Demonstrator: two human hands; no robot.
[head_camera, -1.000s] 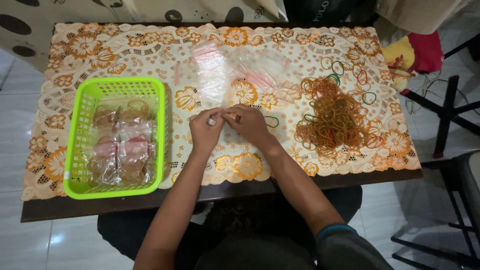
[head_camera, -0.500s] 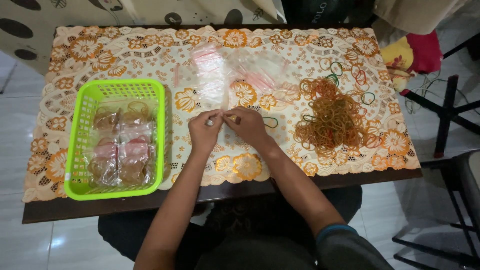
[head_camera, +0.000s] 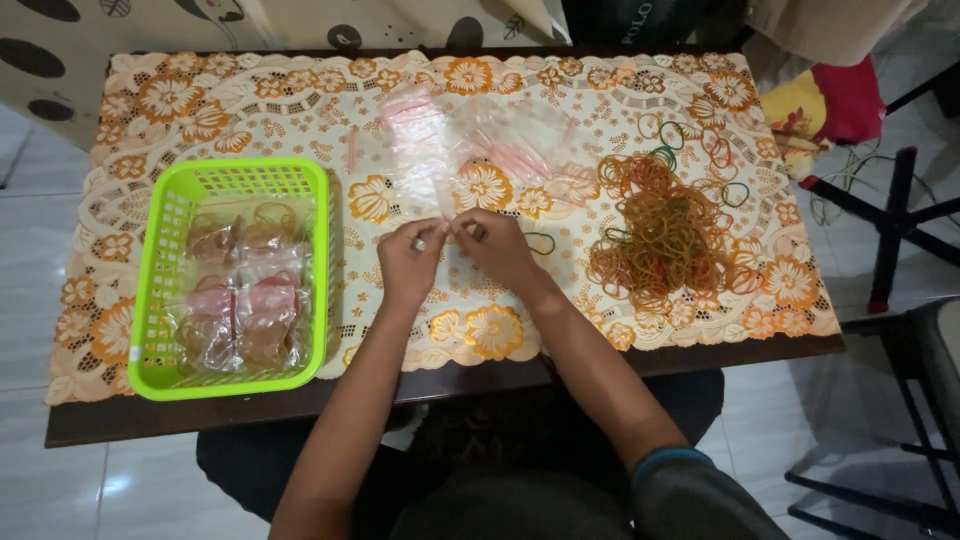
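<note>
My left hand (head_camera: 408, 262) and my right hand (head_camera: 496, 246) meet at the middle of the table, fingertips touching. Both pinch a small clear plastic bag (head_camera: 445, 203) that stands up between them. What is inside the bag is too small to tell. A single green rubber band (head_camera: 541, 242) lies on the cloth just right of my right hand. A heap of orange and brown rubber bands (head_camera: 665, 235) sits farther right, apart from both hands.
A lime green basket (head_camera: 165, 225) at the left holds several filled clear bags. Loose empty clear bags (head_camera: 470, 140) lie behind my hands. A floral orange cloth (head_camera: 250, 110) covers the table. A black chair frame (head_camera: 890, 230) stands at the right.
My hands have stayed in the same spot, with only small finger movements on the bag. Nothing else has moved.
</note>
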